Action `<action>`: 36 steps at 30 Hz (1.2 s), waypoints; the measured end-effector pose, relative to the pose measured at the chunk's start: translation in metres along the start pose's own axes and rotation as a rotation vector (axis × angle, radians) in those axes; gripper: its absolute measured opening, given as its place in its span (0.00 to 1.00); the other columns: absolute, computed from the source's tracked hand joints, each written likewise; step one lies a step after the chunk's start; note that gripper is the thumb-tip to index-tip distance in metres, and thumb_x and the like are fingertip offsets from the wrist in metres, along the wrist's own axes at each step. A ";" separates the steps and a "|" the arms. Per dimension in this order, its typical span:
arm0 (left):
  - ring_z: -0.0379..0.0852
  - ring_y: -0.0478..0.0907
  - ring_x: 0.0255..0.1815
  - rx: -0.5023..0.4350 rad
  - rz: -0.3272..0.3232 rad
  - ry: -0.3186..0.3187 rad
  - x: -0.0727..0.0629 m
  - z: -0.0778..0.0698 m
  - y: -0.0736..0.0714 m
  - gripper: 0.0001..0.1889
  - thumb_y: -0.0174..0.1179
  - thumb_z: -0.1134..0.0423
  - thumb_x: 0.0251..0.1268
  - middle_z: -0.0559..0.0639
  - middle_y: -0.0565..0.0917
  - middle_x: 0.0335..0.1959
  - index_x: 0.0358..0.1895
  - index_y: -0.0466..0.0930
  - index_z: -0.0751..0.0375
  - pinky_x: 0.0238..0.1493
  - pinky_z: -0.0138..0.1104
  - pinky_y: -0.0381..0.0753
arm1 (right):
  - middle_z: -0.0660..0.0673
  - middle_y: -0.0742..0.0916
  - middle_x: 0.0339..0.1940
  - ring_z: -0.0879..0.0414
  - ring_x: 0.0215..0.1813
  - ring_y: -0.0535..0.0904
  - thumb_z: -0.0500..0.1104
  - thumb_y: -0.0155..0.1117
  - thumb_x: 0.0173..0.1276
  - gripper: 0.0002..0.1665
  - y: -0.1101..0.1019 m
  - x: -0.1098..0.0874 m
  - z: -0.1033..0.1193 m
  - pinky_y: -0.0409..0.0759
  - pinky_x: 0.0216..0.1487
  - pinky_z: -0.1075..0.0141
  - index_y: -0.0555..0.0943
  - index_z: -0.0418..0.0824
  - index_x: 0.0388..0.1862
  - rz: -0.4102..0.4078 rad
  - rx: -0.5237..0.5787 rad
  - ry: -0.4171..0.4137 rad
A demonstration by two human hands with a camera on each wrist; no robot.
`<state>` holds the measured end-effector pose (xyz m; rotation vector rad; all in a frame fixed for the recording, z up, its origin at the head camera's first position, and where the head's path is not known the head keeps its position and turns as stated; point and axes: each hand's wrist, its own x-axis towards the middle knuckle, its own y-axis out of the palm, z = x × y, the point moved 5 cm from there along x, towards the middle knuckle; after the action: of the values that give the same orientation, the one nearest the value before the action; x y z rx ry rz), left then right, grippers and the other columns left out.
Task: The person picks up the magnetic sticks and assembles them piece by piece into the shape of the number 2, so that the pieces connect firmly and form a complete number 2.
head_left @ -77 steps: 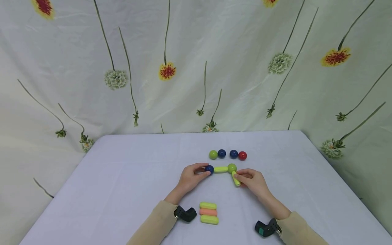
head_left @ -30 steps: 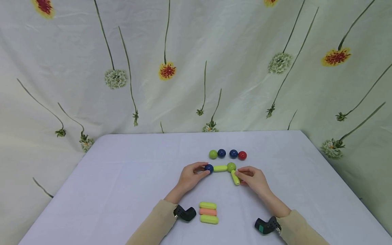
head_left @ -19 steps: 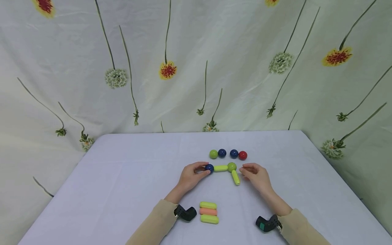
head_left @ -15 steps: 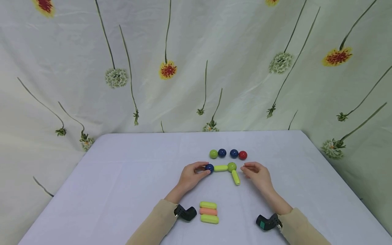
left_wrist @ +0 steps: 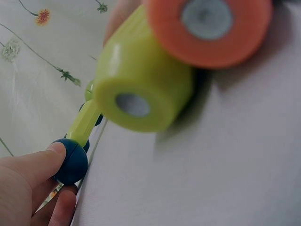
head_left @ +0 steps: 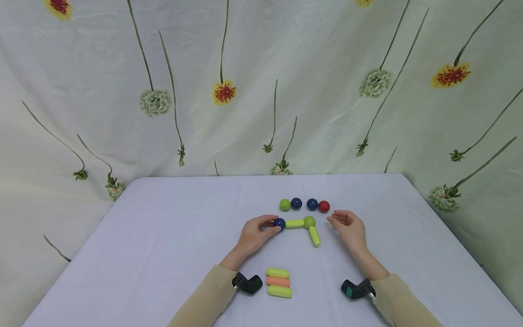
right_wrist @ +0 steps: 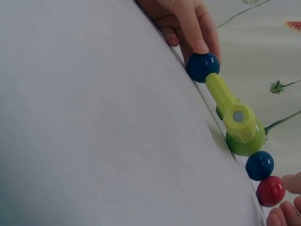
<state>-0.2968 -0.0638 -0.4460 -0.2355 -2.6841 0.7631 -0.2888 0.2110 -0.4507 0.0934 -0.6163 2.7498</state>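
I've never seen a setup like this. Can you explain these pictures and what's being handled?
No robot here: a person works bare-handed. The wide picture comes from a head-worn camera; the other two, from black wrist cameras. On the white cloth, the left hand pinches a dark blue ball. From it runs a chain: a yellow-green rod, a green ball, then a second yellow-green rod. The right hand holds nothing, near a red ball. That ball ends a row behind the chain, with two more blue balls and another green ball. Nearer the person lie three rods, the middle one orange.
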 end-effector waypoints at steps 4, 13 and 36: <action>0.44 0.79 0.45 0.003 0.000 -0.002 0.000 -0.001 0.000 0.17 0.65 0.56 0.59 0.48 0.84 0.45 0.52 0.81 0.55 0.44 0.36 0.77 | 0.37 0.83 0.47 0.47 0.48 0.79 0.44 0.68 0.61 0.23 -0.002 0.004 -0.001 0.76 0.42 0.74 0.76 0.34 0.51 -0.035 -0.016 -0.043; 0.44 0.79 0.46 0.003 0.003 -0.002 0.000 0.000 0.001 0.17 0.65 0.56 0.59 0.48 0.83 0.46 0.52 0.81 0.55 0.44 0.37 0.77 | 0.36 0.79 0.52 0.47 0.52 0.75 0.43 0.70 0.59 0.29 -0.001 0.013 -0.005 0.74 0.55 0.57 0.73 0.34 0.56 -0.039 0.019 -0.047; 0.43 0.79 0.46 -0.005 0.006 0.004 0.001 0.003 0.002 0.18 0.64 0.55 0.60 0.48 0.83 0.46 0.52 0.81 0.55 0.45 0.37 0.77 | 0.36 0.78 0.55 0.45 0.55 0.74 0.47 0.71 0.58 0.32 0.004 0.024 -0.006 0.72 0.59 0.56 0.72 0.34 0.58 -0.033 -0.030 -0.063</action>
<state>-0.2990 -0.0634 -0.4494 -0.2466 -2.6829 0.7570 -0.3130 0.2171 -0.4551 0.1816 -0.6671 2.7141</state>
